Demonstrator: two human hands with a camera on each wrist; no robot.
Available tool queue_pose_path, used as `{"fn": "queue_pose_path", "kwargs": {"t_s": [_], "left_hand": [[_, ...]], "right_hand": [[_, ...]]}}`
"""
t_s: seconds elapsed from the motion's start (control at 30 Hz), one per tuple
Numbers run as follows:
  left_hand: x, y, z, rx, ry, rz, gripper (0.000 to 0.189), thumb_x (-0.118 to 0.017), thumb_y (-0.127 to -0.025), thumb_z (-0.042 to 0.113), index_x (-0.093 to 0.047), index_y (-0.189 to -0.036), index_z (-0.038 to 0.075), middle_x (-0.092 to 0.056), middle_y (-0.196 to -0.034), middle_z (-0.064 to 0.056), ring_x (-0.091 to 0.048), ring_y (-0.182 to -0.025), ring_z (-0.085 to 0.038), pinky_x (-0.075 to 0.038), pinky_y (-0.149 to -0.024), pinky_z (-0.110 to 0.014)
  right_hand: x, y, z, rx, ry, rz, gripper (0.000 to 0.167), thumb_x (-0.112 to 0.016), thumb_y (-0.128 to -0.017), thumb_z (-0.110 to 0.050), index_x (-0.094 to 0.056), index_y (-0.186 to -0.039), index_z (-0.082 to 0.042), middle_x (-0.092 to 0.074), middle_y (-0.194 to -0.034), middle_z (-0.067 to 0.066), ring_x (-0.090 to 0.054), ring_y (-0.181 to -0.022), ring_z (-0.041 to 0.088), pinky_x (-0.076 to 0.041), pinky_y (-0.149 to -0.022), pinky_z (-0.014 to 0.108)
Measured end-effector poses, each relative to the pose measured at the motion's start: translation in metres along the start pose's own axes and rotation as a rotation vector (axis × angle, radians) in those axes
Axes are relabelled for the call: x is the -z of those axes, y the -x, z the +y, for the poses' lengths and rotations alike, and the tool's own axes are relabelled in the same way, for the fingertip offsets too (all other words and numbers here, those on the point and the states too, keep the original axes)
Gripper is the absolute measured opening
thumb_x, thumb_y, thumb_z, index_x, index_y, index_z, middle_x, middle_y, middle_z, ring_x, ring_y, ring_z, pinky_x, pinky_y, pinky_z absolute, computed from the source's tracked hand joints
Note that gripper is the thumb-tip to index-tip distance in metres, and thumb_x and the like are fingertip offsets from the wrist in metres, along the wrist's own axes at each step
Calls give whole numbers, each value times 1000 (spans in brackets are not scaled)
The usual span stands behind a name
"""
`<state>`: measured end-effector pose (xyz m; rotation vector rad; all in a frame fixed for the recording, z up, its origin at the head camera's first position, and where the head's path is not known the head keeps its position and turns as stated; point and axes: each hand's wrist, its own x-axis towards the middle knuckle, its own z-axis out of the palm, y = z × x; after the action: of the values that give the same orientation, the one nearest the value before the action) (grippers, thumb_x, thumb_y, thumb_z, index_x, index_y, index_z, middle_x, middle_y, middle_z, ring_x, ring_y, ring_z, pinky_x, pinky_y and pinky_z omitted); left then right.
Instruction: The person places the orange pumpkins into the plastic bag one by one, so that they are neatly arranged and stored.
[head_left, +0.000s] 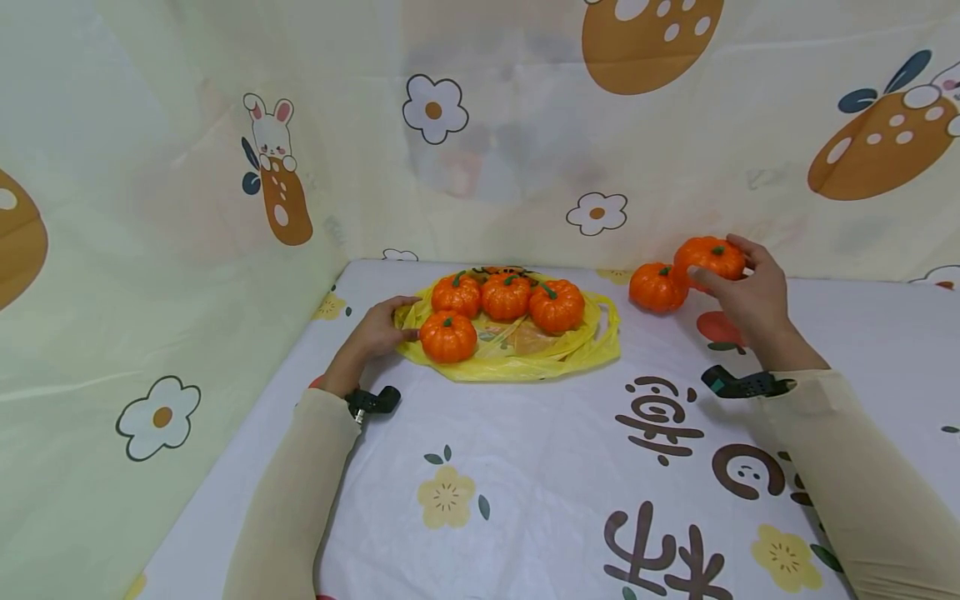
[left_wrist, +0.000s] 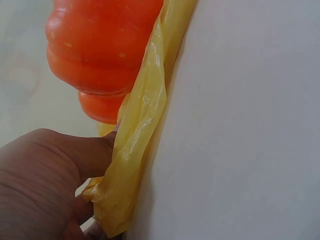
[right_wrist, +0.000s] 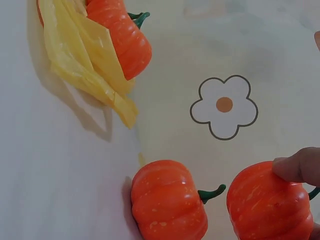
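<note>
My right hand [head_left: 759,304] grips a small orange pumpkin [head_left: 707,258] with a green stem, thumb on its near side and fingers behind. In the right wrist view this pumpkin [right_wrist: 267,202] appears beside a second pumpkin [right_wrist: 167,200], which sits on the table. A yellow plastic bag [head_left: 517,367] lies spread out with several pumpkins [head_left: 448,337] on it. At the bag's left edge, my left hand [head_left: 377,332] pinches the plastic [left_wrist: 142,117] near the front-left pumpkin [left_wrist: 102,45]; its fingertips are partly hidden behind the film.
A white printed cloth [head_left: 525,467] covers the table. Behind it and to the left hang pale printed curtains [head_left: 510,167], close to the table's far edge. The bag's loop handle [head_left: 609,321] points right, towards the pumpkin standing off the bag [head_left: 656,289].
</note>
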<state>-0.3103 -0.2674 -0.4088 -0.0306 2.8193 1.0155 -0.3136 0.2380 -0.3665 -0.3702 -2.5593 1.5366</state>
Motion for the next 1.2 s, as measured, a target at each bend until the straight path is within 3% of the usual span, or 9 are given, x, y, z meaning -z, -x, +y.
{"fn": "queue_pose_path", "kwargs": {"t_s": [0.63, 1.2], "left_hand": [[-1, 0, 1, 10, 6, 1, 62, -70, -89, 18, -47, -146, 20, -38, -157, -12, -30, -147, -33, -21, -123, -53], [-1, -3, -2, -10, -4, 6, 60, -71, -88, 18, -48, -144, 19, -42, -155, -11, -34, -145, -32, -24, -122, -51]], "right_hand": [[-7, 20, -23, 61, 25, -28, 82, -63, -92, -47, -17, -157, -35, -16, -165, 12, -28, -143, 38, -41, -111, 52], [-30, 44, -36, 194, 73, -85, 79, -66, -92, -38, -23, -157, -24, -26, -162, 12, -35, -136, 39, -45, -108, 54]]}}
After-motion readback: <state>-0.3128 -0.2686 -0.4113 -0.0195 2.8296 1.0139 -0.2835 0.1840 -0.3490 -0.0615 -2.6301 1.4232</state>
